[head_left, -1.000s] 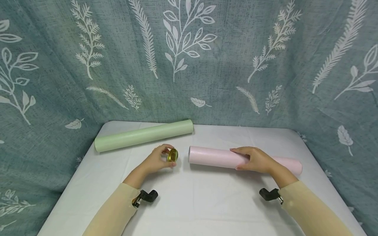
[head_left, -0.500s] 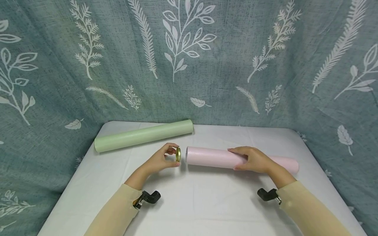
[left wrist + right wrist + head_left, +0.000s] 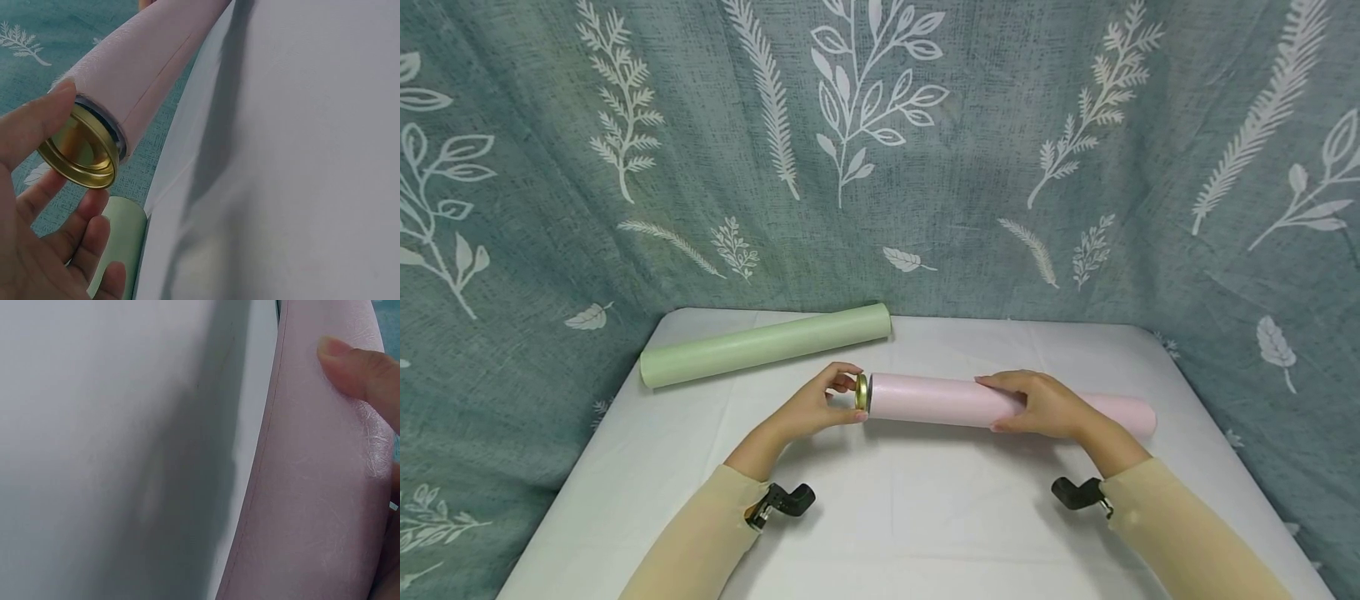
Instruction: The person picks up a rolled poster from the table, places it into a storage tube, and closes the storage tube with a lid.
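A long pink tube (image 3: 936, 400) lies across the white table, and my right hand (image 3: 1037, 403) grips it around the middle. In the right wrist view the thumb (image 3: 353, 365) presses on its pink surface. My left hand (image 3: 816, 404) pinches a gold metal cap (image 3: 861, 392) by its rim at the tube's left end. The left wrist view shows the gold cap (image 3: 84, 150) right at the tube's opening, slightly tilted, with a dark edge of the tube showing between them. Thumb and fingertips hold opposite sides of the cap.
A pale green tube (image 3: 767, 343) lies slanted at the back left of the white table (image 3: 887, 517). A blue-green curtain with white leaf prints (image 3: 970, 167) hangs behind and at both sides. Black camera mounts (image 3: 790, 500) sit at both wrists.
My left hand has moved right and turned the gold cap from facing the camera to facing the tube's end, closing the gap. My right hand has shifted the pink tube slightly left.
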Tool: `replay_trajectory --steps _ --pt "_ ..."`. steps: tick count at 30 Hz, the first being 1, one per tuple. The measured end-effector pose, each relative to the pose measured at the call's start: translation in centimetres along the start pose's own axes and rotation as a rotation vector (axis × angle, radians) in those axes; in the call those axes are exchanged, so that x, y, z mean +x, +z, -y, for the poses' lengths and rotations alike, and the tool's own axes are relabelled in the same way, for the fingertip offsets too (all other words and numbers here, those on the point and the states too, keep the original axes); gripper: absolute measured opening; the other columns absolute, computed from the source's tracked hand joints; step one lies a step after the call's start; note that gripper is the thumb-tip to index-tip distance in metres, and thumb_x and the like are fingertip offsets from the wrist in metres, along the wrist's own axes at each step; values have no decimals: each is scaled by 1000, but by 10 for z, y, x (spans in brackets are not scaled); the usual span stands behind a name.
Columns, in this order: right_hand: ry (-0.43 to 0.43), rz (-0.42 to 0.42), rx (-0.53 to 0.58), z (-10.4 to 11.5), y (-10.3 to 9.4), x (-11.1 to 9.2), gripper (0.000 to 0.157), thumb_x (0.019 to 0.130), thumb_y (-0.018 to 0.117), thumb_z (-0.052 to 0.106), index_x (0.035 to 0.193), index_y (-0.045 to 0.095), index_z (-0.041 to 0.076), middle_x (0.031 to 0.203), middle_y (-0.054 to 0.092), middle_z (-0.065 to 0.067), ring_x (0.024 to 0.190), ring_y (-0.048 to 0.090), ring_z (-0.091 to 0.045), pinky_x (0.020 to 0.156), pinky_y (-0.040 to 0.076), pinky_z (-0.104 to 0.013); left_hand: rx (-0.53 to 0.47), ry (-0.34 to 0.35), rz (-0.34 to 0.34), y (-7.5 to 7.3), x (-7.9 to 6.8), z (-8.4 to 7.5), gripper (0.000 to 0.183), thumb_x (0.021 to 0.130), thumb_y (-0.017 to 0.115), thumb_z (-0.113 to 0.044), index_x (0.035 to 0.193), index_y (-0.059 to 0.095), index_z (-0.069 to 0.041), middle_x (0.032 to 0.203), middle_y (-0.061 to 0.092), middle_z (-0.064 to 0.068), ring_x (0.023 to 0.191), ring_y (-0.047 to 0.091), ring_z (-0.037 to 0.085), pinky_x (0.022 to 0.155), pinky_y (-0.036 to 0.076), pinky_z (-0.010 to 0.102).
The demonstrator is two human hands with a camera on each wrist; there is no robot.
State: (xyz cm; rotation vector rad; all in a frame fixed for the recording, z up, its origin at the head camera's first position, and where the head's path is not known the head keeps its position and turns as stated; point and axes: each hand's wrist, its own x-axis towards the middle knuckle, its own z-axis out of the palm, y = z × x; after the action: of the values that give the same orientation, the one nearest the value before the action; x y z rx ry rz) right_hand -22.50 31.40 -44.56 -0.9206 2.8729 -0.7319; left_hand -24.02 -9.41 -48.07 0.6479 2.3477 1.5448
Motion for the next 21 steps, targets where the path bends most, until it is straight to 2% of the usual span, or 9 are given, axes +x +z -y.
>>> replay_trajectory --steps 5,12,21 --pt "0 13 7 2 0 1 73 78 85 45 142 59 25 138 61 0 129 54 -31 101 46 -52 2 1 0 2 1 0 67 84 83 -24 141 49 -16 125 59 8 122 51 35 102 38 58" --pt "-2 10 -2 3 1 1 73 77 86 45 142 59 25 138 61 0 129 55 -32 100 47 -53 -10 7 4 4 3 0 65 85 82 -21 141 49 -13 127 59 12 123 51 38 103 36 62" --pt "4 15 9 2 4 3 73 77 86 45 142 59 25 139 61 0 130 54 -31 102 46 -53 0 17 6 5 2 1 66 85 83 -23 142 50 -15 126 59 7 122 52 33 103 39 57"
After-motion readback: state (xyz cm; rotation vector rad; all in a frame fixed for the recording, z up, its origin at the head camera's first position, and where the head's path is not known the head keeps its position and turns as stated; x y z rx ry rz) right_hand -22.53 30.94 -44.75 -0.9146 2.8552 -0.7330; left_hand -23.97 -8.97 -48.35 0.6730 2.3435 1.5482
